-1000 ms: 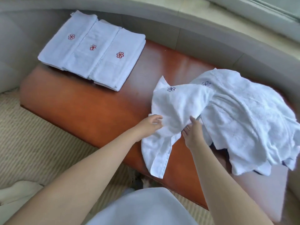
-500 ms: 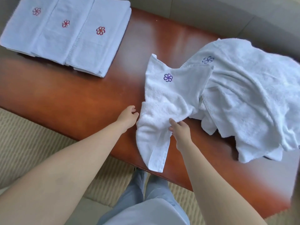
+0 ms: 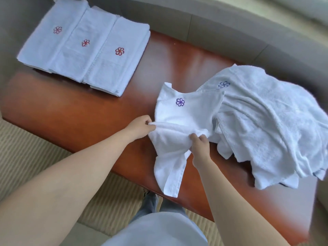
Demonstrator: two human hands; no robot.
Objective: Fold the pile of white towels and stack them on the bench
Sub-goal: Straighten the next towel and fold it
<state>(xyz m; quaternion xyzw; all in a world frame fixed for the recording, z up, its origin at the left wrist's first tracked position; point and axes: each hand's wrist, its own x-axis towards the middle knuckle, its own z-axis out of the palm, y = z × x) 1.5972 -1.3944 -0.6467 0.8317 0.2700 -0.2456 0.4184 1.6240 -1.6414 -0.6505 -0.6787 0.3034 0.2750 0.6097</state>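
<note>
A crumpled white towel (image 3: 184, 114) with a purple flower mark lies mid-bench, its lower end hanging over the front edge. My left hand (image 3: 140, 126) pinches its left side. My right hand (image 3: 199, 142) grips a bunched fold near its middle. To the right lies the loose pile of white towels (image 3: 266, 125), one showing a blue flower mark. Three folded towels with red flower marks (image 3: 85, 48) lie overlapping in a row at the bench's far left end.
The bench (image 3: 88, 110) is glossy reddish-brown wood, with grey upholstered seating (image 3: 230, 32) curving behind it. Striped beige carpet (image 3: 35, 157) lies in front. My legs stand close to the bench's front edge.
My left hand moved right and took hold of the towel's left side. My right hand closed on a fold near the middle, bunching the cloth. The camera view shifted.
</note>
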